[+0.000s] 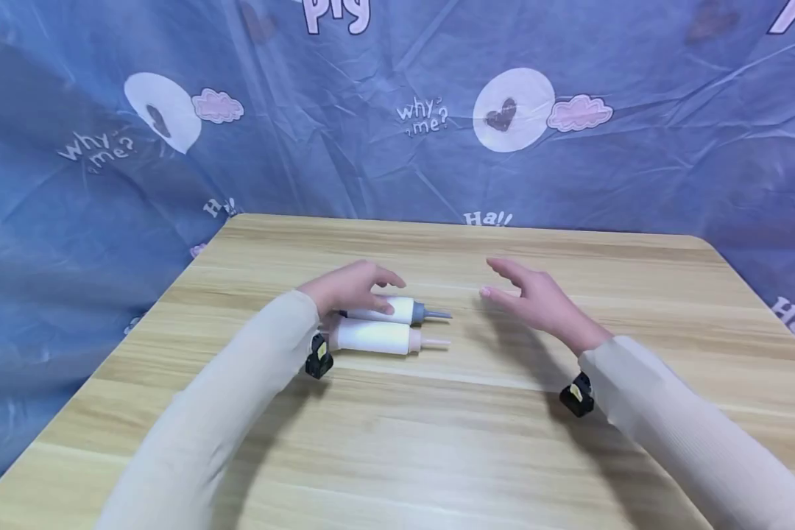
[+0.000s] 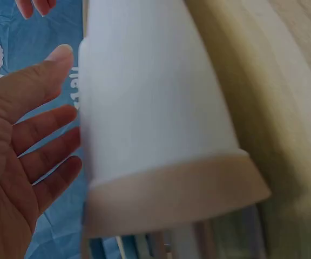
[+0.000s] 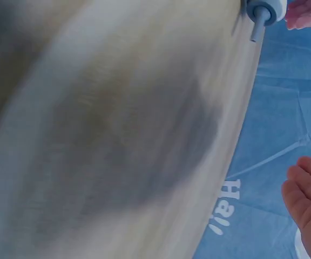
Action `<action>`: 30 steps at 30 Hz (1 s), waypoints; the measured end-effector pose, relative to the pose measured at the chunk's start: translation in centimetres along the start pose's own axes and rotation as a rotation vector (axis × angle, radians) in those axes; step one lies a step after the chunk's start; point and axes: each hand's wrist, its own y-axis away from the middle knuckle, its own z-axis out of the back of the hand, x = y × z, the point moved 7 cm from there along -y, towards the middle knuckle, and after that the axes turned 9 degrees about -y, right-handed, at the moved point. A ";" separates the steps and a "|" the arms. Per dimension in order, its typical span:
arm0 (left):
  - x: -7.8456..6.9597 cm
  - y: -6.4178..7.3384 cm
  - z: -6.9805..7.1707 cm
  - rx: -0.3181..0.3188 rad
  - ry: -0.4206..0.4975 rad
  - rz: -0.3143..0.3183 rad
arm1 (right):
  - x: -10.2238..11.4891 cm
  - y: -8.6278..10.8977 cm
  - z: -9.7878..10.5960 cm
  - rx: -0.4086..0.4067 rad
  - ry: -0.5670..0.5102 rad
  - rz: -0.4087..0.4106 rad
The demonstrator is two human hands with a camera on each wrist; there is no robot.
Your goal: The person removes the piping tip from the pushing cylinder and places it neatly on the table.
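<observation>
Two white bottle-like cylinders with thin nozzles lie side by side on the wooden table. The farther cylinder (image 1: 400, 310) has a grey collar and nozzle; the nearer cylinder (image 1: 373, 337) has pale pink-beige ends. My left hand (image 1: 356, 285) is over the grey-tipped one, fingers loosely spread, its thumb overlapping the white body in the head view. In the left wrist view the beige-ended cylinder (image 2: 155, 102) fills the middle, beside the relaxed fingers. My right hand (image 1: 536, 296) hovers to the right of the nozzles, fingers extended and holding nothing. The grey nozzle (image 3: 259, 24) shows at the top of the right wrist view.
The light wooden table (image 1: 397, 442) extends around both hands. A blue printed cloth (image 1: 371, 147) hangs behind its far edge and along the left side. Black wrist cameras, left (image 1: 319, 357) and right (image 1: 577, 396), sit beneath the pale sleeves.
</observation>
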 end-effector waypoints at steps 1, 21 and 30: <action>0.0 0.0 -0.2 0.005 0.005 0.001 | -0.1 0.2 -0.1 -0.002 -0.010 0.003; 0.4 -0.5 -1.8 0.010 -0.015 0.008 | -1.3 1.5 -0.9 0.009 -0.142 -0.024; 0.3 -0.6 -2.2 0.019 -0.034 -0.005 | -1.5 1.3 -1.4 0.014 -0.148 -0.041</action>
